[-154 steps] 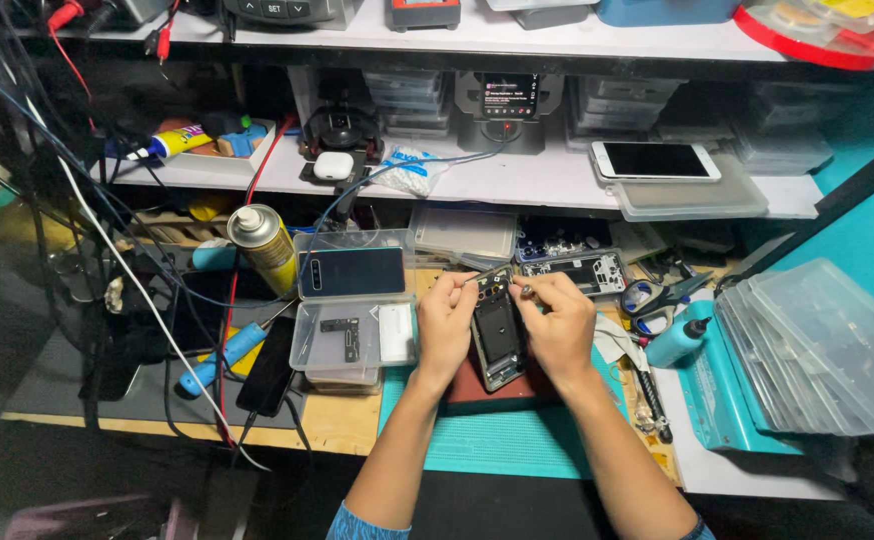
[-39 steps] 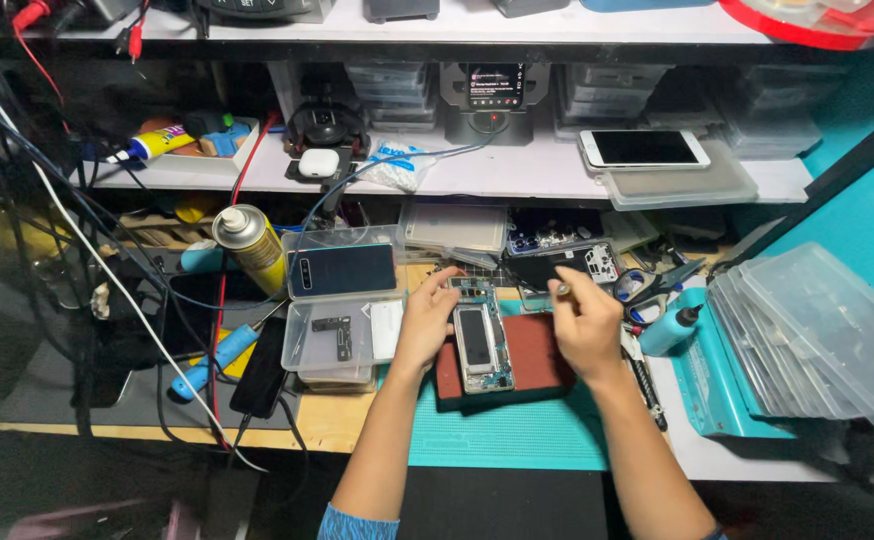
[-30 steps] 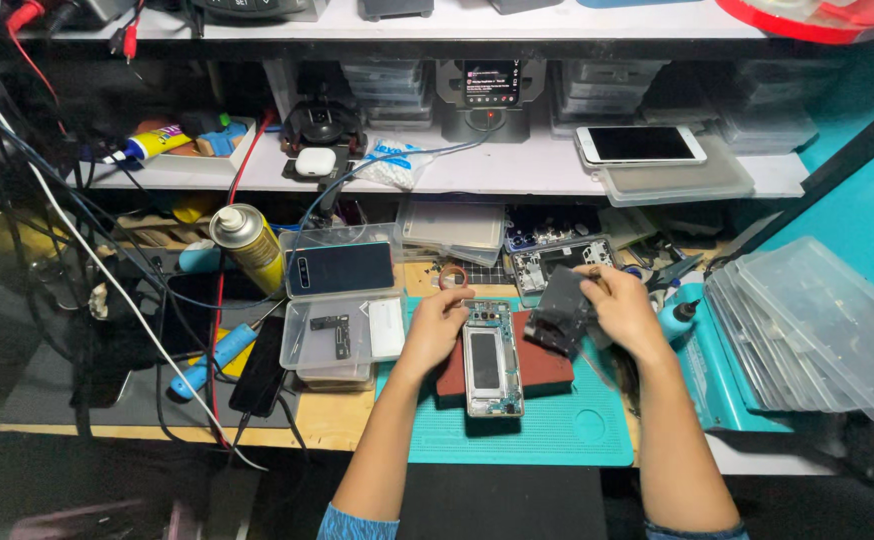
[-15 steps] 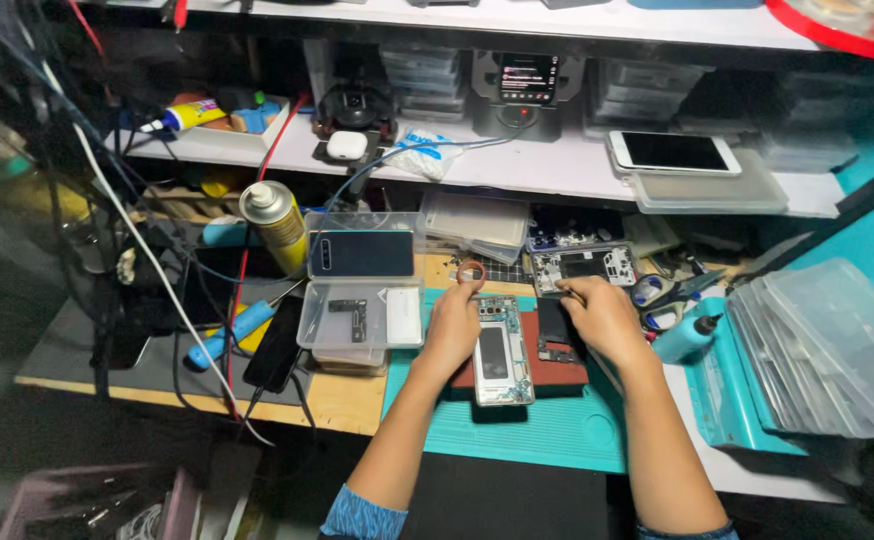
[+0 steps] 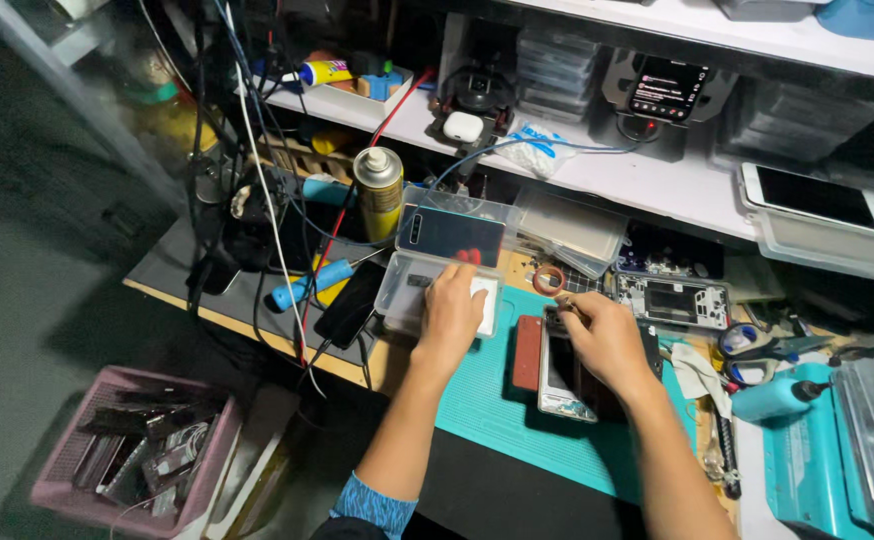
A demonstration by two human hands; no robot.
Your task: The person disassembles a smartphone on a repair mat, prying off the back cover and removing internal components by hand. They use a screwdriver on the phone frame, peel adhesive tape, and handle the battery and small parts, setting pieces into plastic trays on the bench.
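Teal mat (image 5: 502, 400) free toward near edge. Left hand (image 5: 450, 312) spread flat on clear parts box (image 5: 427, 285); right hand (image 5: 605, 340) curled, fingertips pinching opened phone (image 5: 560, 375).

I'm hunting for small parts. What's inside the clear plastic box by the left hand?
The clear plastic box shows one small dark part; the left hand covers its right side, hiding the rest.

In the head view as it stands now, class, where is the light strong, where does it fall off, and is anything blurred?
Head view: brightest on the white shelf and teal mat; the floor at left around the pink basket falls into shadow; the left hand and right hand look sharp, the frame edges slightly soft.
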